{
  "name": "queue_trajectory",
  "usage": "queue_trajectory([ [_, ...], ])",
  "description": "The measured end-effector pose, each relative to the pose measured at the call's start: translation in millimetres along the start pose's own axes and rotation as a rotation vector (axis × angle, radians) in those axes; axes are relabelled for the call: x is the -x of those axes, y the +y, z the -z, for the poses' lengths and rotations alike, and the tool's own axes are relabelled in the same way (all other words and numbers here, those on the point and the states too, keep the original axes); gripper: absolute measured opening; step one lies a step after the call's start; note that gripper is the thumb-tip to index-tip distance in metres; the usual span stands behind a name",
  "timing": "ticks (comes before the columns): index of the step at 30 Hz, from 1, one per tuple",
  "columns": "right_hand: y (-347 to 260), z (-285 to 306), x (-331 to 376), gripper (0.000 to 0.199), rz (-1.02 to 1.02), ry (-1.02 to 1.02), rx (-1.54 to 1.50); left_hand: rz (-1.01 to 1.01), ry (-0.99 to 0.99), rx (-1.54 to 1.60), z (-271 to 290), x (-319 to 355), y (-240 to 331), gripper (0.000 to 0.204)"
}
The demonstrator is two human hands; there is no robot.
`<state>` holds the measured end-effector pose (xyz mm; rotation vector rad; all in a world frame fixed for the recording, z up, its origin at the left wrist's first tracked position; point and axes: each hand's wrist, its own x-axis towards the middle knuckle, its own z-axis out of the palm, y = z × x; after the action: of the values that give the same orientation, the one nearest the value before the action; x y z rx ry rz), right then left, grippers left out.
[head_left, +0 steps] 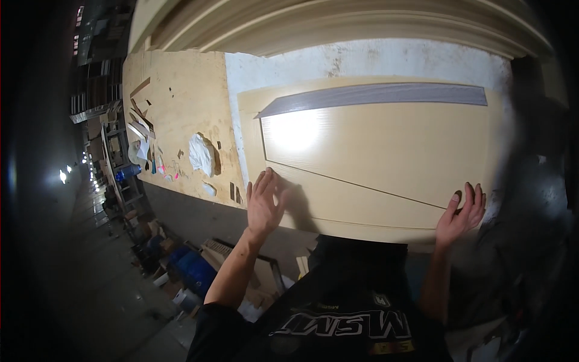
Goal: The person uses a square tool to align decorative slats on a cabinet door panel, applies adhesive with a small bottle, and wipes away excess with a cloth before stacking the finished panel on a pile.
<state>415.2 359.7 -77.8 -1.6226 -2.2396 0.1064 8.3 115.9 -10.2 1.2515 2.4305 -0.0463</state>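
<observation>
A cream panel (386, 139) lies flat on the table in front of me. A thin dark line (356, 184) slants across it; I cannot tell whether this is a strip or a groove. Near the line's left end, my left hand (263, 205) rests on the panel with fingers stretched and nothing visible in them. By its right end, my right hand (461, 217) lies at the panel's near right corner, fingers bent a little and thumb apart. Along the far side of the panel runs a grey wood-grain strip (380, 95), its left end cut at a slant.
Long cream mouldings (350, 27) are stacked beyond the panel. On the wooden board (181, 78) at left lie a crumpled white piece (201, 154) and several offcuts (142, 114). A blue barrel (192, 269) stands below on the left.
</observation>
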Motion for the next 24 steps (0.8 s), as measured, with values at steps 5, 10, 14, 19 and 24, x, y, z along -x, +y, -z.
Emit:
queue_trajectory([
  [5,10.5,-7.1,-3.2,0.037,0.019,-0.013,-0.049,0.086,0.18,0.26,8.7,-41.7,-11.3,0.026],
  [10,12.9,-9.4,0.4,0.042,-0.043,-0.078,0.004,0.395,0.127,0.533,-3.7,-72.3,-64.6,0.051],
  [14,8.7,-10.4,-1.1,0.042,-0.018,-0.087,0.084,0.541,-0.179,0.623,12.3,-86.3,-89.6,0.057],
  [19,9.4,-10.8,-0.4,0.039,0.005,-0.093,0.078,0.521,-0.309,0.56,32.8,-101.4,-77.8,0.06],
  [24,12.1,-10.0,-1.8,0.038,0.001,-0.108,0.057,0.571,-0.301,0.538,26.9,-98.6,-72.4,0.062],
])
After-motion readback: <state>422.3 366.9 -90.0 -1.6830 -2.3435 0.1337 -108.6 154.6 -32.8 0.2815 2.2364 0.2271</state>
